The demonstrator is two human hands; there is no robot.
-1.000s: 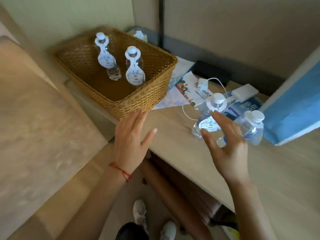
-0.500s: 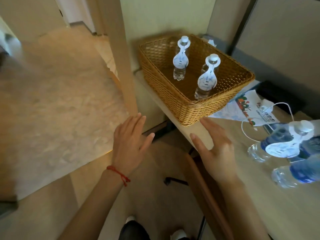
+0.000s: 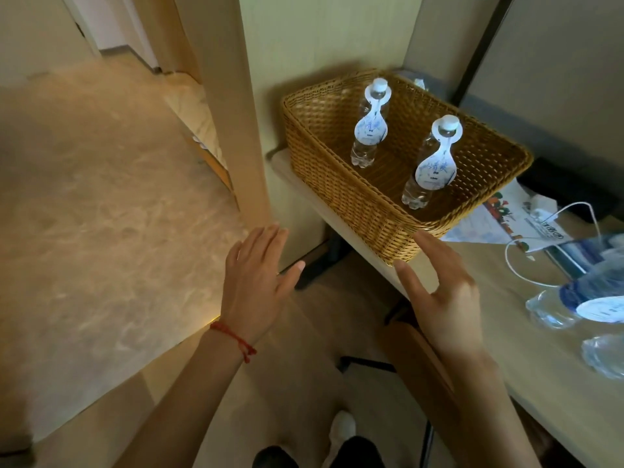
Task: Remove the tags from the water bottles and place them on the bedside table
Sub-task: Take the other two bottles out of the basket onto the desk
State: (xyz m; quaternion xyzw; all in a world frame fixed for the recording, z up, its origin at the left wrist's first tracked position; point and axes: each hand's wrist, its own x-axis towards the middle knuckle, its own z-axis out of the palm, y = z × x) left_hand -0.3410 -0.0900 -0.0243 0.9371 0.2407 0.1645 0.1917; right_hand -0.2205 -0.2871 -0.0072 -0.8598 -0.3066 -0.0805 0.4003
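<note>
Here both grips spread, empty: left hand point(image 3: 251, 285), right hand point(image 3: 445, 295); wicker basket point(image 3: 354, 197) ahead; cable point(image 3: 526, 265) beside

two tagged bottles point(image 3: 368, 126) upright in wicker basket point(image 3: 337, 184), both hands point(image 3: 256, 285) empty, fingers spread

I see four clear plastic water bottles: two tagged point(image 3: 369, 125) point(image 3: 432, 163) in one woven wicker basket point(image 3: 337, 184), two point(image 3: 574, 298) point(image 3: 606, 354) on the bench point(image 3: 540, 383).

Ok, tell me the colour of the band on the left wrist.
Red, a thin cord bracelet, seen in the head view.
</note>
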